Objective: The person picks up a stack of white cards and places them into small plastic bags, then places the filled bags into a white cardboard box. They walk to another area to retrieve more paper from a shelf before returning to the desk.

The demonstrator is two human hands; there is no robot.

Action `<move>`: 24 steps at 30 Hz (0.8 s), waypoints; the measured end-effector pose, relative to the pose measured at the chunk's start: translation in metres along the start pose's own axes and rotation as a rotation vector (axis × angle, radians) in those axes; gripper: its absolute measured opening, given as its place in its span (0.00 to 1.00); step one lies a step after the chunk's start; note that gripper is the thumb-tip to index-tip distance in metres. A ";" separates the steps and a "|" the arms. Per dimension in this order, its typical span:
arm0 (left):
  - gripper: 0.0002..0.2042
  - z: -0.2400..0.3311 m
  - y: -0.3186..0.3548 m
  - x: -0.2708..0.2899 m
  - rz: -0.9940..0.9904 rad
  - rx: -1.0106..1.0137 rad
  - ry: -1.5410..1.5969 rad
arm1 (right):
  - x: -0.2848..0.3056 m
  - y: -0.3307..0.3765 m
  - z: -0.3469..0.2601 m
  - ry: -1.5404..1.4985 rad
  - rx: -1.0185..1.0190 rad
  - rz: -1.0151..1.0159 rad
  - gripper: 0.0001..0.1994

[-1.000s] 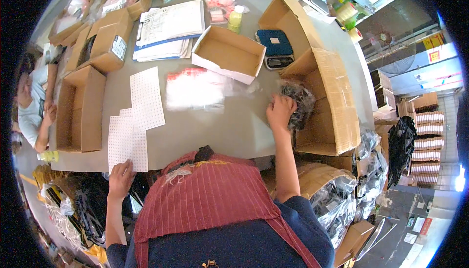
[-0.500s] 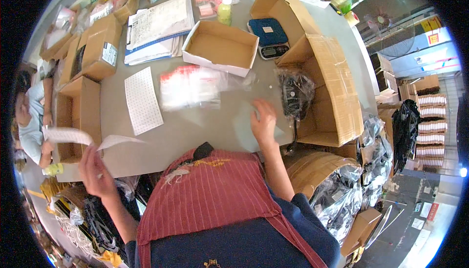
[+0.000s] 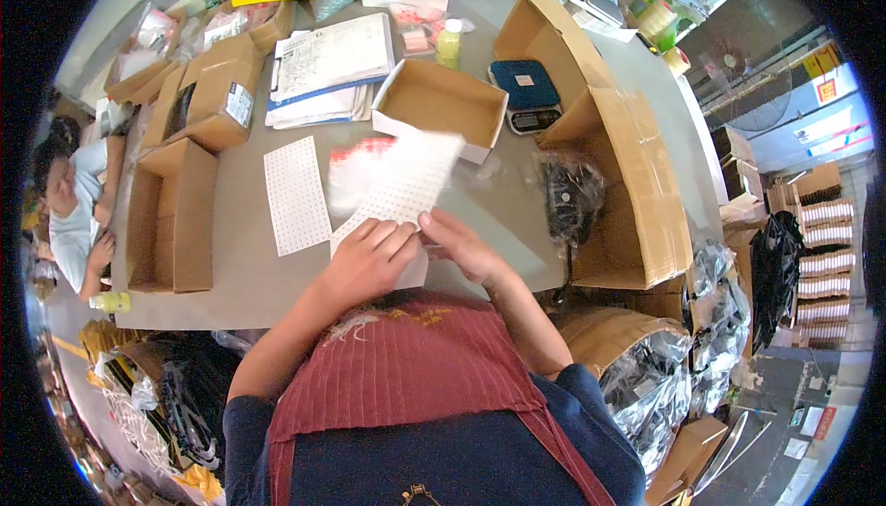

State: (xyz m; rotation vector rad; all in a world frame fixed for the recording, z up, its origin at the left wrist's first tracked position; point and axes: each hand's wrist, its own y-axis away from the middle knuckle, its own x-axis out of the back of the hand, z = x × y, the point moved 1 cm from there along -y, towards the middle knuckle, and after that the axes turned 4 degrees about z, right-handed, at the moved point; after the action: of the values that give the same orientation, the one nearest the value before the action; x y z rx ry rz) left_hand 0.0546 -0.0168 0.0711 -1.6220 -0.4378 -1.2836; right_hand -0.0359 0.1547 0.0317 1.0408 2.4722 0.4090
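A white sheet of small printed labels [image 3: 406,178] is held up, tilted, over the front middle of the table. My left hand [image 3: 374,261] is closed on its near part, fingers folded over the paper. My right hand [image 3: 466,246] meets the same sheet from the right, its thumb and fingers closed at the edge beside the left fingertips; the exact pinch is partly hidden. Behind the sheet lie clear plastic bags with red tops [image 3: 355,169], partly covered. A second label sheet [image 3: 297,196] lies flat to their left.
A shallow open carton [image 3: 443,104] stands beyond the bags, with a clipboard of papers [image 3: 332,58] to its left. On the right are a blue-topped scale [image 3: 524,84] and a large open box [image 3: 637,183]. An open box [image 3: 171,220] stands left, near another person [image 3: 78,192].
My left hand has brought the label sheet from the far left to the middle. My right hand has moved slightly left and down to meet it. The view has shifted a little.
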 end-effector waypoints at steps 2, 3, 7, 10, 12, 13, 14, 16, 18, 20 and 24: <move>0.14 0.000 -0.003 -0.001 0.016 -0.057 -0.001 | 0.007 -0.009 0.013 -0.080 -0.004 0.066 0.25; 0.13 0.001 -0.004 -0.002 0.031 -0.111 0.001 | 0.012 -0.014 0.023 -0.158 -0.013 0.131 0.20; 0.12 -0.017 0.025 -0.002 -0.008 -0.002 -0.047 | 0.016 -0.021 0.028 -0.298 0.087 0.207 0.16; 0.10 -0.069 0.043 0.034 -0.064 0.266 -0.151 | 0.025 -0.019 0.025 -0.188 0.107 0.242 0.17; 0.06 -0.113 0.065 0.078 -0.157 0.645 -0.380 | 0.015 -0.021 0.020 -0.104 0.120 0.212 0.15; 0.07 -0.129 0.069 0.098 0.087 0.659 -0.523 | 0.011 -0.025 0.021 -0.104 0.116 0.204 0.15; 0.10 -0.144 0.078 0.125 0.247 0.641 -0.621 | 0.005 -0.030 0.019 0.041 0.065 0.092 0.14; 0.10 -0.145 0.074 0.164 0.341 0.937 -0.653 | -0.011 -0.048 0.024 0.200 0.035 -0.070 0.12; 0.07 -0.132 0.062 0.182 0.503 0.888 -0.687 | -0.026 -0.080 0.040 0.210 -0.016 -0.119 0.12; 0.06 -0.119 0.060 0.181 0.540 0.842 -0.639 | -0.048 -0.104 0.047 0.329 -0.009 -0.169 0.16; 0.11 -0.090 0.063 0.141 0.407 0.363 -0.691 | -0.075 -0.121 0.037 0.692 0.045 -0.094 0.29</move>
State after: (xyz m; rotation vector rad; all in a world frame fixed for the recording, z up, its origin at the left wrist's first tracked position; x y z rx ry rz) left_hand 0.1079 -0.1612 0.1626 -1.6899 -0.6680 -0.2928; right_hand -0.0444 0.0220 -0.0311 0.8959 3.1280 0.7946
